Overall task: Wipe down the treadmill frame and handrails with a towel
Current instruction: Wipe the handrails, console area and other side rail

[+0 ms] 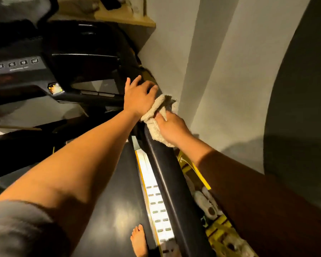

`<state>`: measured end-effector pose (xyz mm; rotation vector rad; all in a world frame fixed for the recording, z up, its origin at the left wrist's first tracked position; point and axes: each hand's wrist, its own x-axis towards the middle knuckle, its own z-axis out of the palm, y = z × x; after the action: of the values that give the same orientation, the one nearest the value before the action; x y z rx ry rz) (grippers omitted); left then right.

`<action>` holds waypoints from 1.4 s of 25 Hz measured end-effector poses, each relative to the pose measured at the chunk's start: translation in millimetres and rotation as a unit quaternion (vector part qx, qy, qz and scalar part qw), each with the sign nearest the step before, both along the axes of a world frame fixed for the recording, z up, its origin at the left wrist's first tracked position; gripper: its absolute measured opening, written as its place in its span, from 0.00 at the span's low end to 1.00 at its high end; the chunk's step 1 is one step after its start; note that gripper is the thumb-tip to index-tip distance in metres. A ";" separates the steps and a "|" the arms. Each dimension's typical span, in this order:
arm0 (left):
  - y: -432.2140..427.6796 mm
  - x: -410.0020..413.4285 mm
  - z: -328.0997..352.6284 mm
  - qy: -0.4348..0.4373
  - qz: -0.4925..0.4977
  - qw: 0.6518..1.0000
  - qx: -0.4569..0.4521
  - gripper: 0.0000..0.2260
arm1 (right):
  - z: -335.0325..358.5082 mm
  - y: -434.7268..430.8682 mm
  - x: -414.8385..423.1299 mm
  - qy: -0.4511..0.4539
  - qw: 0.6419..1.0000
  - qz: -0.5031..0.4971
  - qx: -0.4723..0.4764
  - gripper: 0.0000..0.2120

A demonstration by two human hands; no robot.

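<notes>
A beige towel (158, 115) is draped over the black right handrail (167, 175) of the treadmill, close to the grey wall. My right hand (171, 127) presses down on the towel and grips it against the rail. My left hand (139, 98) lies just ahead of it, fingers spread, resting on the rail's upper end and on the towel's edge. The treadmill console (19, 64) with its row of buttons sits at the left.
The grey wall (220, 71) runs right beside the handrail. Below are the black running belt (109, 210), a white side rail with grip pads (157, 206) and my bare foot (139, 240). Yellow packaging and white shoes (208, 204) lie between treadmill and wall.
</notes>
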<state>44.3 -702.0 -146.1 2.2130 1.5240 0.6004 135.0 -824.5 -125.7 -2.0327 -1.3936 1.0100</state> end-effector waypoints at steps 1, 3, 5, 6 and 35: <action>-3.2 -2.8 4.2 0.001 -0.018 0.999 -0.035 0.16 | 10.6 -3.9 3.2 -0.037 0.999 0.013 0.002 0.18; -19.2 -9.7 9.3 -0.123 -0.040 0.983 -0.129 0.14 | 36.6 -12.3 13.3 -0.001 0.999 -0.020 0.033 0.17; -52.8 -20.3 13.1 -0.351 0.014 0.910 -0.220 0.12 | 56.5 -19.8 24.2 0.230 0.964 -0.119 0.063 0.13; -72.5 -27.5 17.6 -0.438 0.043 0.861 -0.255 0.12 | 66.3 -25.2 25.3 0.353 0.923 -0.146 0.051 0.10; -201.1 -94.8 -23.8 -0.266 0.192 0.923 -0.202 0.26 | 39.0 -80.1 -31.0 0.169 0.972 -0.147 0.075 0.16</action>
<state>-50.5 -903.1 -169.8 1.3099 1.6012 0.8295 104.0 -904.6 -86.7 -1.7880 -0.9302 1.0257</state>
